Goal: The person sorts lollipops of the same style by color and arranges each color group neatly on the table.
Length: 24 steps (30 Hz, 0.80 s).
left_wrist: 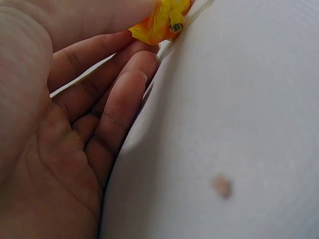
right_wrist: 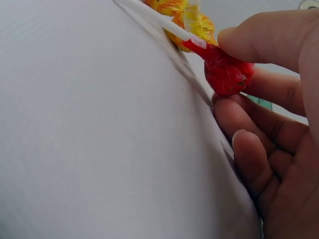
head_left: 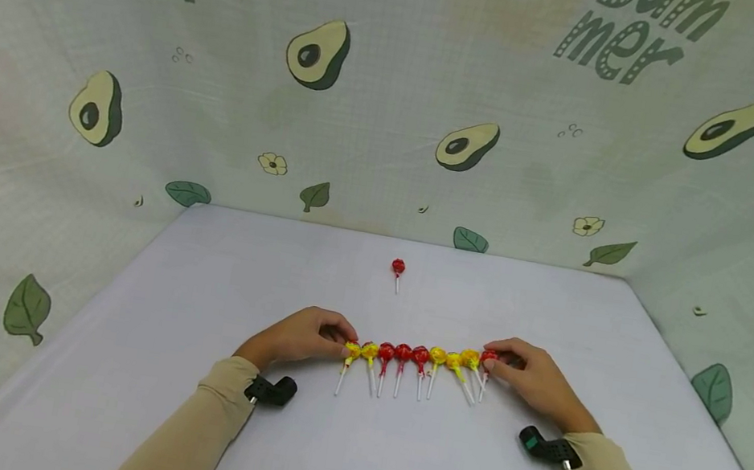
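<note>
A row of lollipops with white sticks runs across the table between the two hands, heads away from the person. My left hand (head_left: 308, 336) pinches the yellow lollipop (left_wrist: 162, 22) at the left end between thumb and fingers. At the right end, my right hand (head_left: 538, 378) grips the head of a red lollipop (right_wrist: 228, 74) the same way. Inside the row come a yellow lollipop (head_left: 370, 350), three red ones around the middle red lollipop (head_left: 402, 352), then three yellow ones, the outermost yellow lollipop (head_left: 470, 358) with its stick slanting toward the held red one.
A single red lollipop (head_left: 398, 267) lies farther back on the white table (head_left: 270, 268), its stick toward the person. Cloth (head_left: 398, 92) printed with avocados and leaves hangs behind the table and along both sides. Each wrist wears a black strap device (head_left: 269, 390).
</note>
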Each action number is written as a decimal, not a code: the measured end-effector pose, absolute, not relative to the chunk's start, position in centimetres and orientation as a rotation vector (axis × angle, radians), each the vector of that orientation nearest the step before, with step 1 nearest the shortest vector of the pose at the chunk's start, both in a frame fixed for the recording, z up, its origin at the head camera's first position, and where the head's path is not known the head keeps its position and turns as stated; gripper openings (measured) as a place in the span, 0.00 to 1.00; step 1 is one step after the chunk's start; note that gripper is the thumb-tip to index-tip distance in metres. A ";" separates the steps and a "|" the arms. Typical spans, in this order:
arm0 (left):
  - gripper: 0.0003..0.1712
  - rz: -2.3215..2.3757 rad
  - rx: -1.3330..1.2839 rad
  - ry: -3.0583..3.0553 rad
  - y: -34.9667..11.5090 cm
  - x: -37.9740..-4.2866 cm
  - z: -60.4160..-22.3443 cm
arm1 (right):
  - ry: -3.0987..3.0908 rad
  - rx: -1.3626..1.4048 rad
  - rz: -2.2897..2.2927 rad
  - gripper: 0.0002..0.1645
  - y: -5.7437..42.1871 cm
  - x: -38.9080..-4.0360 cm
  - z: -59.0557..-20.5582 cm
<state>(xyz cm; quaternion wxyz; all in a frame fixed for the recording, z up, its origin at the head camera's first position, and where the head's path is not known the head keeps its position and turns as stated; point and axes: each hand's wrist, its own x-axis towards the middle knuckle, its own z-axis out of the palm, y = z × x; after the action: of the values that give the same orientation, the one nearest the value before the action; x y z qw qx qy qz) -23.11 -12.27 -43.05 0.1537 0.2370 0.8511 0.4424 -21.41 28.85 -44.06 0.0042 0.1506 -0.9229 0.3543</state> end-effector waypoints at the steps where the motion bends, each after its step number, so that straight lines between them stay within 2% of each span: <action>1: 0.12 1.269 0.681 2.441 -12.3 -23.1 -43.1 | -2.888 0.464 1.127 0.22 28.9 -21.4 -44.1; 24: 0.13 1.268 0.710 2.439 -12.3 -23.2 -43.4 | -2.754 0.285 1.461 0.28 29.3 -21.3 -43.4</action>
<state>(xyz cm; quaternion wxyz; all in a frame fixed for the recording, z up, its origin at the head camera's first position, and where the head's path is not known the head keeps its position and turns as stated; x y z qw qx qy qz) -23.20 -12.32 -43.39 0.1504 0.2473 0.8493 0.4416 -21.25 29.26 -43.36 0.0058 0.0910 -0.8797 0.4667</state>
